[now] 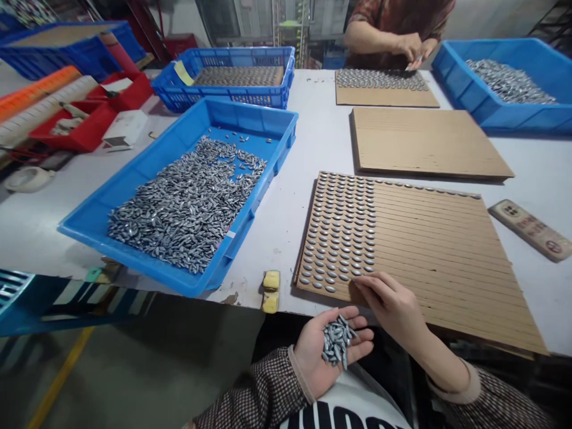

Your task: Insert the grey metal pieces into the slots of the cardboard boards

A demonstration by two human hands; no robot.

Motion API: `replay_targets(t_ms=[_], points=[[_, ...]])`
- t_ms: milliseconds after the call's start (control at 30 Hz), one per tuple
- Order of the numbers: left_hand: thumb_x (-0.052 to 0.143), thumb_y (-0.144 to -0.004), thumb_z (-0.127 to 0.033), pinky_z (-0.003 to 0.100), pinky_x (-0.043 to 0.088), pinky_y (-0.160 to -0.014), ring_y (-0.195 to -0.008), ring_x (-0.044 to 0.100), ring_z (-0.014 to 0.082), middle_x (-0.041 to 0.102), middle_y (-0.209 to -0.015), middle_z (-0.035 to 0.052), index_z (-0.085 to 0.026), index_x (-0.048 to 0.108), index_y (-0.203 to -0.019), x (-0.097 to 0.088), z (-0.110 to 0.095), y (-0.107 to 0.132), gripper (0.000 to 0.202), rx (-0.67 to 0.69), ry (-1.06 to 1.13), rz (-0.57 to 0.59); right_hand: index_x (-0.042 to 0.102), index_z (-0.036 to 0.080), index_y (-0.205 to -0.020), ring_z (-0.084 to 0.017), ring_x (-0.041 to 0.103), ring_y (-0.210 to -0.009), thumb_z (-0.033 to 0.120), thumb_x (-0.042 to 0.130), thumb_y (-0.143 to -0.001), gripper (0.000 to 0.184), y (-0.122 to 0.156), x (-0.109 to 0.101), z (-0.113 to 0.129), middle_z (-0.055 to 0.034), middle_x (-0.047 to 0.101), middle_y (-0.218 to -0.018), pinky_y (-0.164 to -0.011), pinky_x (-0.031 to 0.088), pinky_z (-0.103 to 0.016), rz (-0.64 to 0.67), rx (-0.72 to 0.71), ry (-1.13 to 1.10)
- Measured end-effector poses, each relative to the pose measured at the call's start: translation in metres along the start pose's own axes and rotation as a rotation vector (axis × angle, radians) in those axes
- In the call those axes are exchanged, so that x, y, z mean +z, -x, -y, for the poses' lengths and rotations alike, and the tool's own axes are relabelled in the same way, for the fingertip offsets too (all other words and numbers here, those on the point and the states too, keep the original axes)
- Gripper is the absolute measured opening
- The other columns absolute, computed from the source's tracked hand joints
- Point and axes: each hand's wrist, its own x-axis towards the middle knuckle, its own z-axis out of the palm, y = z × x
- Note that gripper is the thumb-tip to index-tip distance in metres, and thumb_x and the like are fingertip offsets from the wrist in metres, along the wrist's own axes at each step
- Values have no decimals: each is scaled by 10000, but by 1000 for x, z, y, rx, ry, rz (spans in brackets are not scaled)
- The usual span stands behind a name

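Palm up near the table's front edge, my left hand [319,351] cups a heap of small grey spindle-shaped metal pieces [338,341]; its fingers are stretched out around them. My right hand [393,307] is closed in a pinch at the near edge of a grooved cardboard sheet [429,250]. A metal piece seems to be at its fingertips, mostly hidden. Rows of the same pieces [343,217] lie in the grooves on the sheet's left side, and one more line runs along its far edge.
A blue tray [250,223] full of loose pieces stands at left, with a blue crate [223,95] behind it. Stacked cardboard [429,143] lies beyond my sheet. A wooden block [531,229] sits at right. Across the table, a person's hands [413,47] work over another sheet [384,95].
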Motion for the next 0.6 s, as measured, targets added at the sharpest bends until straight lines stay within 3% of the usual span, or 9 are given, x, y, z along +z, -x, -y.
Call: replay_targets(t_ms=[333,433,500,600], points=[[529,-874,-333,414,445,-932,-874,674,260,687,-965,144,-34,592,-1144,5,-5,7,407,12,13,35,660,191,-963,-126,637,-752,190,470,-952,190,-2,-3,-4,-57,653,-888,-642,514,-221,39,-49,96],[519,-886,-368,419,438,-944,-912,665,271,681,-996,149,-37,599,-1140,4,-6,6,425,3,24,74,629,190,-1099,-140,636,-825,165,492,-936,215,-1,-9,5,-72,640,-962,-705,529,-240,36,-53,32],[517,-891,-388,416,434,-954,-915,659,258,681,-977,140,-44,626,-1078,3,-4,4,406,8,48,110,590,196,-1205,-158,625,-885,161,511,-919,298,2,-15,15,-91,624,-1027,-733,531,-261,93,-75,-19],[530,-896,-376,404,436,-954,-854,651,203,683,-880,90,-90,652,-933,3,-1,1,313,30,78,94,588,222,-1234,-177,601,-876,179,510,-907,339,7,-21,30,-94,613,-1019,-692,523,-286,278,-155,-46]])
